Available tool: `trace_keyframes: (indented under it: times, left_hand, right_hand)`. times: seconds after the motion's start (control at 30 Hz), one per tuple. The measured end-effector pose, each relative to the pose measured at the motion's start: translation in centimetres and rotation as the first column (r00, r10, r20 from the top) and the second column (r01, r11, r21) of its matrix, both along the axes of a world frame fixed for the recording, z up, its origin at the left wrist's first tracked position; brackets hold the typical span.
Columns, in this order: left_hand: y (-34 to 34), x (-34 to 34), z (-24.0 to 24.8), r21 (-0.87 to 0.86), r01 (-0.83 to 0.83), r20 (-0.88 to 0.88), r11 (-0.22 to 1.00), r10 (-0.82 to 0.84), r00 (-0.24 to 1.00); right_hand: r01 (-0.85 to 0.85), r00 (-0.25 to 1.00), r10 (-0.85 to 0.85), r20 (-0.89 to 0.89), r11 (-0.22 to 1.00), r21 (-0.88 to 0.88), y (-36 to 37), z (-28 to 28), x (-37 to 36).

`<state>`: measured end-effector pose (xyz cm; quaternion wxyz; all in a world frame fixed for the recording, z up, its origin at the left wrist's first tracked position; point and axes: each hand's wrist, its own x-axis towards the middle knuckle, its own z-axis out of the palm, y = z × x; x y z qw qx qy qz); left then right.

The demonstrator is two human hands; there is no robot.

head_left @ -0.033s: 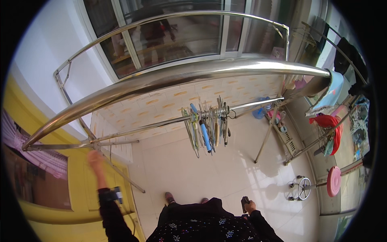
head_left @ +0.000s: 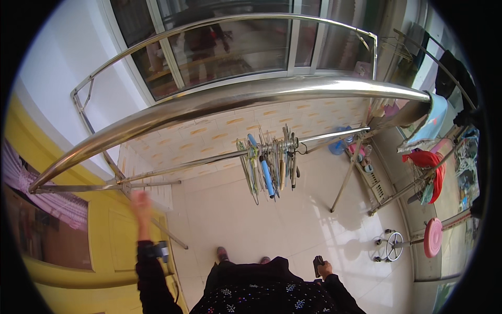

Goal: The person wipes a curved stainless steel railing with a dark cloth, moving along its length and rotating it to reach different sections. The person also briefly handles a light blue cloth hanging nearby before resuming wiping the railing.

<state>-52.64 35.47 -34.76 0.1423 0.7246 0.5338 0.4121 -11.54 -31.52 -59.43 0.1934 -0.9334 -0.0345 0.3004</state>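
Observation:
My left hand (head_left: 141, 206) is raised at the left, in front of the yellow door and close to the left leg of the steel drying rack (head_left: 246, 97). Motion smears its fingers, so their pose does not show. A dark band with a small device (head_left: 162, 251) is around that wrist. Low at my right side, my right hand (head_left: 325, 269) is closed on a small dark flat object (head_left: 318, 265) of a kind I cannot make out. Several hangers (head_left: 267, 170), one of them with a thick blue arm, are bunched on the rack's lower bar.
At the left is a yellow door (head_left: 117, 230) with a pink curtain (head_left: 52, 204). A pink round stool (head_left: 433, 237) lies tipped at the right. Cloths, including a red one (head_left: 433, 172), hang there. A blue bottle (head_left: 337, 146) and a pale basket (head_left: 372, 183) stand near the wall.
My left hand and forearm have shifted to the right, away from the rack's left corner. My right hand keeps its hold on the dark object. The hangers have not moved.

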Motion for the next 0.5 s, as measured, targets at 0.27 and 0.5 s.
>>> trace_keyframes:
  times: [0.27,0.5]
  left_hand:
    - [-8.1,27.9,-3.0,-0.247,0.644,-0.023,0.723,-0.669,0.743]
    - [-3.7,40.7,-7.9,-0.091,0.736,-0.125,0.671,-0.741,0.660]
  right_hand:
    - [0.091,0.996,-0.092,0.002,0.992,0.083,-1.4,0.9,-1.1]
    - [0.144,0.989,-0.147,-0.006,0.977,-0.160,-2.6,2.5,-7.3]
